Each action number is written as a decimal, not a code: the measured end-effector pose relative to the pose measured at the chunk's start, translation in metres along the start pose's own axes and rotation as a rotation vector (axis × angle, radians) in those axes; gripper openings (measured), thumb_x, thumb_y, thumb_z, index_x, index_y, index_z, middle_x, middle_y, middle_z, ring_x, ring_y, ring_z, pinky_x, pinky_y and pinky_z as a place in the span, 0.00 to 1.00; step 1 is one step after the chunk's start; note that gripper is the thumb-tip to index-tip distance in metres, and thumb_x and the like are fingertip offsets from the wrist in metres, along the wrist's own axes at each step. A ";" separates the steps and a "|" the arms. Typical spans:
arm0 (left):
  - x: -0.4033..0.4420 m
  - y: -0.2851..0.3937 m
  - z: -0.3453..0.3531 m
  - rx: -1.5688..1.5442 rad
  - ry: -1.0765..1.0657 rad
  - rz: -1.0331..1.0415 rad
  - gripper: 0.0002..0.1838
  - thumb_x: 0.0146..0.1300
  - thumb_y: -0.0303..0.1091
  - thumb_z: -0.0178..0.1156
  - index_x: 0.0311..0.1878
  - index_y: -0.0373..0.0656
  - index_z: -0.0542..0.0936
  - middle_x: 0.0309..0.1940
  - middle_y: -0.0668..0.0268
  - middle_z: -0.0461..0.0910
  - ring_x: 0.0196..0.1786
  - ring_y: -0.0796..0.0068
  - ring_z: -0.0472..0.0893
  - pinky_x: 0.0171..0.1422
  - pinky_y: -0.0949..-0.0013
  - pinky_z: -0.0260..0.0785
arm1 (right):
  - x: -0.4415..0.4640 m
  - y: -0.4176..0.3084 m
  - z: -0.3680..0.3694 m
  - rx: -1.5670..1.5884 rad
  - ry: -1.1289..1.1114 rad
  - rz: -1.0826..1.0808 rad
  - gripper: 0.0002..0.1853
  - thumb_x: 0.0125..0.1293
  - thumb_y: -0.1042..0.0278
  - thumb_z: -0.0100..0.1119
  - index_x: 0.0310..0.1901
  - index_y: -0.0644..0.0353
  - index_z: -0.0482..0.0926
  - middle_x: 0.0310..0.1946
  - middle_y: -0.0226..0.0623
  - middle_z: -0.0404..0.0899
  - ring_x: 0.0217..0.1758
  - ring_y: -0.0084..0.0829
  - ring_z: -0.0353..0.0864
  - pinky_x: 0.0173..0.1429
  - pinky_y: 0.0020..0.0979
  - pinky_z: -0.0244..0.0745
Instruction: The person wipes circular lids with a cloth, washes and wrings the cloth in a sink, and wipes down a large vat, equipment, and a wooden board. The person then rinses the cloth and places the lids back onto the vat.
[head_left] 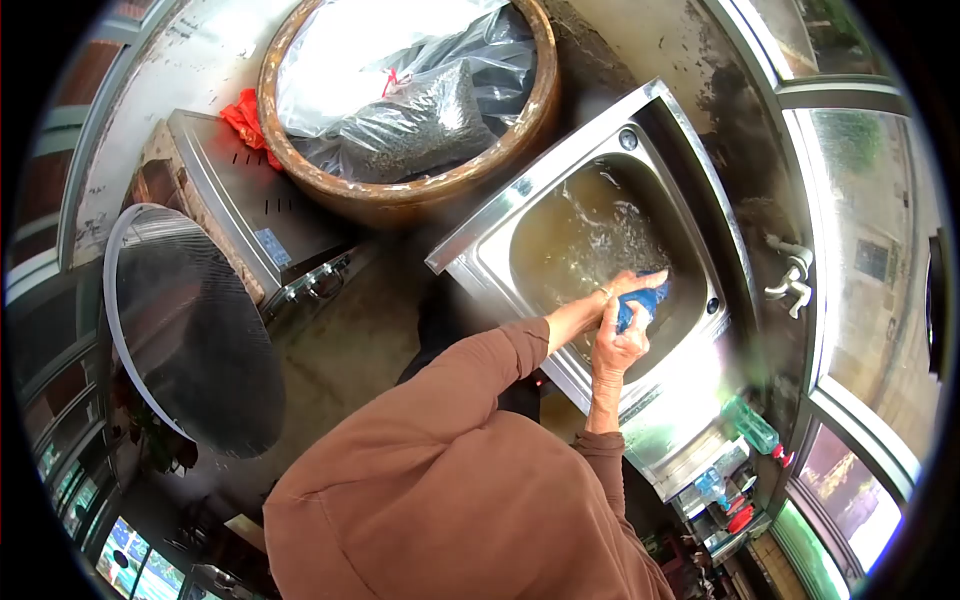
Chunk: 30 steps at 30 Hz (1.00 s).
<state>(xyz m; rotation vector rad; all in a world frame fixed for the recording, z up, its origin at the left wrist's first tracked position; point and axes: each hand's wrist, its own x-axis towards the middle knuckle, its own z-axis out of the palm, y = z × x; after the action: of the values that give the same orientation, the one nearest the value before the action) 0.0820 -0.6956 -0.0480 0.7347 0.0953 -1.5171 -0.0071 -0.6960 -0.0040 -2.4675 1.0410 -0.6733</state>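
Observation:
Over the water in the metal sink (pixel 492 255), both my hands meet at a wet-looking blue cloth (pixel 640 302). My left hand (pixel 628 284) grips the cloth from the far side, its fingers closed along the top. From nearer my body, my right hand (pixel 619 346) is closed on the lower part of the same cloth. The bunched cloth partly hides the fingertips. Cloudy water (pixel 560 235) fills the basin, with ripples and splashes just beyond my hands.
A large brown clay vat (pixel 430 195) with plastic bags stands beyond the sink at left. A wall tap (pixel 792 275) is at right. Near the window are a green bottle (pixel 750 425) and small items. A round glass-like panel (pixel 190 340) stands by a metal cabinet (pixel 225 185).

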 end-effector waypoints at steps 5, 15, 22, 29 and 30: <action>0.049 -0.037 -0.035 -0.055 0.296 0.058 0.15 0.56 0.43 0.69 0.38 0.41 0.82 0.29 0.64 0.81 0.30 0.70 0.80 0.35 0.63 0.75 | 0.007 0.052 0.039 0.020 0.038 0.063 0.11 0.68 0.62 0.60 0.38 0.62 0.81 0.31 0.47 0.83 0.31 0.49 0.84 0.35 0.40 0.78; 0.029 -0.061 -0.036 0.997 0.495 0.345 0.17 0.56 0.47 0.67 0.31 0.40 0.85 0.23 0.52 0.81 0.28 0.58 0.81 0.40 0.59 0.73 | -0.010 0.254 0.116 0.517 -0.151 0.800 0.26 0.75 0.49 0.51 0.48 0.71 0.80 0.39 0.44 0.83 0.36 0.37 0.79 0.44 0.38 0.76; 0.015 -0.067 -0.032 0.256 0.928 -0.065 0.52 0.58 0.68 0.63 0.72 0.35 0.63 0.67 0.43 0.69 0.71 0.51 0.69 0.69 0.56 0.67 | -0.020 0.213 0.081 0.322 -0.258 0.621 0.26 0.70 0.64 0.57 0.63 0.74 0.71 0.59 0.58 0.75 0.60 0.48 0.78 0.62 0.43 0.73; 0.065 -0.071 -0.040 -0.511 0.202 -0.078 0.21 0.54 0.48 0.75 0.28 0.48 0.73 0.24 0.64 0.77 0.23 0.69 0.77 0.29 0.60 0.73 | -0.011 0.072 0.000 0.147 -0.233 -0.062 0.17 0.61 0.71 0.65 0.52 0.65 0.79 0.42 0.54 0.78 0.47 0.53 0.78 0.52 0.48 0.74; 0.071 -0.071 -0.039 -0.495 0.189 -0.071 0.20 0.54 0.47 0.75 0.28 0.48 0.73 0.24 0.64 0.77 0.23 0.69 0.78 0.29 0.60 0.73 | -0.010 0.065 -0.011 0.167 -0.227 -0.079 0.17 0.61 0.71 0.65 0.52 0.65 0.79 0.43 0.53 0.78 0.48 0.54 0.77 0.53 0.48 0.74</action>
<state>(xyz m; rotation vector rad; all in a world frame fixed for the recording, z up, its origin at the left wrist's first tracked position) 0.0376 -0.7299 -0.1402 0.4743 0.6216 -1.4085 -0.0562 -0.7330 -0.0312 -2.3820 0.7729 -0.4683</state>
